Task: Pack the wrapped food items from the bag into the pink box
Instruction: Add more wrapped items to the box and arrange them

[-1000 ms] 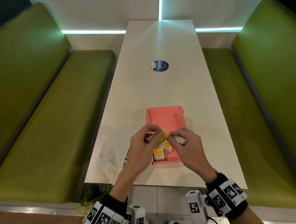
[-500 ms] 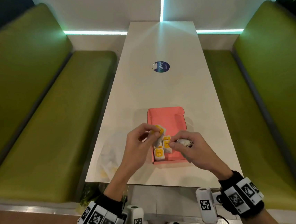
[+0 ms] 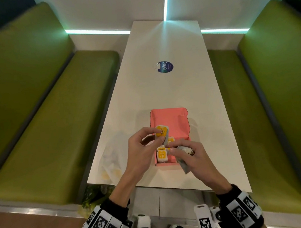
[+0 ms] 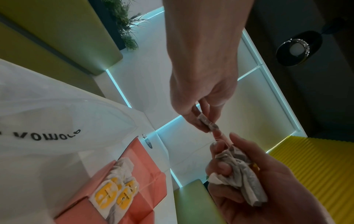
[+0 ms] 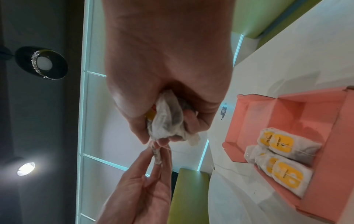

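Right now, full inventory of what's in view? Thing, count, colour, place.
pink box: 1, pink, open, near end of table.
wrapped items in box: at least 4, white with yellow labels, at the box's near end.
held wrapped item: 1, white and yellow, above the box.
crumpled wrapped item: 1, whitish, above the table.
bag: 1, translucent white with dark print, left of box.
sticker: 1, blue, round, mid-table.
table: 1, white.
benches: 2, green, either side.
left hand: pinches the held wrapped item.
right hand: grips the crumpled wrapped item.
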The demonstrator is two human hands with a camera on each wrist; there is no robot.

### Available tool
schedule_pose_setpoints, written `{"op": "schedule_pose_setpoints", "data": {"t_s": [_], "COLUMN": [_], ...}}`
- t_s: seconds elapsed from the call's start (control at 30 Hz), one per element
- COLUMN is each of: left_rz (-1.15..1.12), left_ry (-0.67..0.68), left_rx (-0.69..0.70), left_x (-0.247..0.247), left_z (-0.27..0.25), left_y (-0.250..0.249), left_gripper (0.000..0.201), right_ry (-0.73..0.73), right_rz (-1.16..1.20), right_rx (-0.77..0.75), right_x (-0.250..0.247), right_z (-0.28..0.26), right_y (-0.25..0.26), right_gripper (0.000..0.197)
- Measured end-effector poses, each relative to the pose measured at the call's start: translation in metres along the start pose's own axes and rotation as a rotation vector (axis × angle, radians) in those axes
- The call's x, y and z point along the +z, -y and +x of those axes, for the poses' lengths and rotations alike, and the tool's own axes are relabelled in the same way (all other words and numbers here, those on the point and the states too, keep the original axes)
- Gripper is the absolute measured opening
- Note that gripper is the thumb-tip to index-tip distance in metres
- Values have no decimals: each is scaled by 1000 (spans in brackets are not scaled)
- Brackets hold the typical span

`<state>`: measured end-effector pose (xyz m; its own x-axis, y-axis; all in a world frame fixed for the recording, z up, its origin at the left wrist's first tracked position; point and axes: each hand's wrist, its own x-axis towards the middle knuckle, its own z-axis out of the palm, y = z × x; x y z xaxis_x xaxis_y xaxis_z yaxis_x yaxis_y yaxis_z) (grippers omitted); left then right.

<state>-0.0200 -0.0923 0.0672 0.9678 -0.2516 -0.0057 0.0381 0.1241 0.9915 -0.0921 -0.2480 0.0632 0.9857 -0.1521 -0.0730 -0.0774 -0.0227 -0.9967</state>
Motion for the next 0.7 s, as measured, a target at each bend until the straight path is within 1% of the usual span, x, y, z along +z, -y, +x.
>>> {"op": "schedule_pose_setpoints", "data": {"t_s": [0.17,0.27,0.33,0.4,0.47,0.53,0.57,0.63,0.7], "left_rz": [1,-29,-40,-51,-24,23,38,53,66], "left_ry": [-71,-131,-144,-147,-161,-166,-166,-165,-145], "left_rx": [4,-10,-21,-21,12,68,91,129,160], "left_x": [9,14,16,17,15,12,10,7,5], "left_z": [-2,-2,-3,-4,-4,-3,-2,1,2], "left_y": [5,9,11,11,12,12,12,11,11], "left_gripper": [7,7,4,3,7,10,11,13,12], "right_ry": [32,25,9,13,93,164,174,148,60], "right_rz": [-31,-9,-20,-134,-296,-382,-395,-407,-422], "right_rx": [-13,-1,-26,-108,-183,-211,-217,-236,-280], "right_x": [6,9,11,13,14,9,4,-8,-18], "right_z": [-4,-3,-4,-5,-8,-11,-11,-11,-7], "right_y": [2,-1,-1,-3,-5,-6,-5,2,14], "right_gripper": [15,19,22,30,45,53,52,43,29]}}
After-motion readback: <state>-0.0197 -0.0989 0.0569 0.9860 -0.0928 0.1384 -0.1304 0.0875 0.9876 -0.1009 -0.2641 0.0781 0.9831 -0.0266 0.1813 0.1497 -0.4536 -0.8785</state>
